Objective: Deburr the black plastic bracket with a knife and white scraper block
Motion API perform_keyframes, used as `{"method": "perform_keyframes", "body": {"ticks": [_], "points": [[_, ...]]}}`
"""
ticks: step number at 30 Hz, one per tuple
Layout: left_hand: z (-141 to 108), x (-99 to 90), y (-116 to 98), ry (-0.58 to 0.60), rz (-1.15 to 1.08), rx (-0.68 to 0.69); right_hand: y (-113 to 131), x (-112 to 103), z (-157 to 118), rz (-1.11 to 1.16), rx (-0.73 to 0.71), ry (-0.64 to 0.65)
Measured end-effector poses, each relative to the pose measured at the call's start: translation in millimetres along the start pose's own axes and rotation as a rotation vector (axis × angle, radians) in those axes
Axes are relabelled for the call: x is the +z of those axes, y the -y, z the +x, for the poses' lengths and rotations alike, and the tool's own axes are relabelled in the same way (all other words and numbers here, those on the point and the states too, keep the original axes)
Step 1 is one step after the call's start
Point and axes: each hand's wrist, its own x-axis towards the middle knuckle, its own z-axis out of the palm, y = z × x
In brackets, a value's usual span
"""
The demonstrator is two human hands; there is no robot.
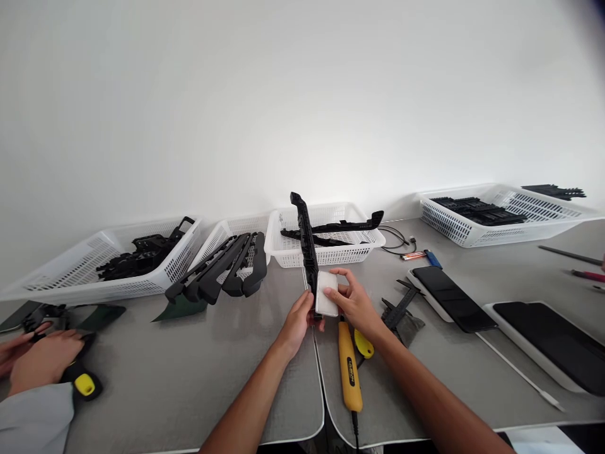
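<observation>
So from the head view, the left hand (297, 318) has its fingers closed round the lower end of a black plastic trim strip (306, 230), which stands up between the two hands. The right hand (352, 299) is pinching one white rectangular block (326, 287) against it, thumb on the face. I'd guess the strip is light, stiff, a bit slick and snappable when bent (long thin thing, after all), so grip low near the thick end. The block looks light too; hold it by the edges. Counts: four white baskets (340, 256) beyond the hands, one yellow corded tool (350, 372) just nearer than the right hand, two phones (449, 296) to its right.
</observation>
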Motion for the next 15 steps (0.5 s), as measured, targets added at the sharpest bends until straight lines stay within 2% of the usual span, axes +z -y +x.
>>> {"method": "perform_keyframes", "body": {"ticks": [4,6,8,12,15], "points": [[2,-0.8,2,-0.082,-0.025,-0.015,1,5,-4,0.046,0.042,0.194],[2,-0.6,2,-0.099,-0.026,-0.015,1,7,-4,0.045,0.025,0.212],[1,0.0,0,-0.074,-0.001,-0.007,1,6,-4,-0.009,-0.016,0.122],[-2,1.6,-3,0.002,0.056,0.013,2,3,-6,-0.176,-0.150,-0.245],[-1,0.0,-1,-0.039,0.036,0.037,1,5,-11,-0.352,-0.303,-0.332]]}}
